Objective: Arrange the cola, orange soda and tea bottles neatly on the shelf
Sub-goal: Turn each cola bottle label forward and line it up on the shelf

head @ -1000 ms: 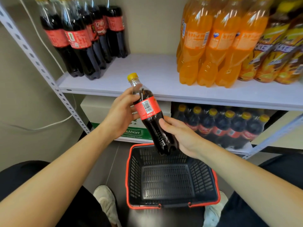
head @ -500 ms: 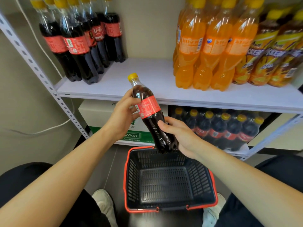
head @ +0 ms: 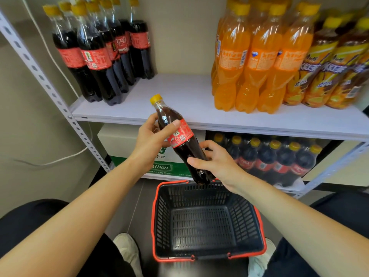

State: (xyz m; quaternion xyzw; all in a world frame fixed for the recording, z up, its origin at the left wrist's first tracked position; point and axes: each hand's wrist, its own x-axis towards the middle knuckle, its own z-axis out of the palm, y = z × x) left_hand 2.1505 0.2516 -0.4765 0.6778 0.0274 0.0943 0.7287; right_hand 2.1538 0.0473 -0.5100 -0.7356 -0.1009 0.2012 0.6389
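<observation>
We see 1 cola bottle (head: 182,145) held in the air in front of the shelf (head: 179,96). It is tilted, with its yellow cap (head: 155,98) toward the upper left and its base just above the far rim of the basket (head: 154,216). The left hand (head: 149,140) grips its shoulder and red label (head: 183,134), thumb across the front. The right hand (head: 218,163) holds the lower body, its fingers (head: 205,144) curled round the dark plastic.

On the white shelf, a cluster of cola bottles (head: 99,56) stands at the left. Well apart from it, orange soda bottles (head: 259,62) stand right of the middle. The tea bottles (head: 329,66) at the far right are pressed against the orange ones.

Below, a wrapped pack of cola (head: 269,158) sits beside a white-and-green carton (head: 119,140). The black, red-rimmed basket rests on the floor (head: 127,206) between 2 pale shoes (head: 125,246).
</observation>
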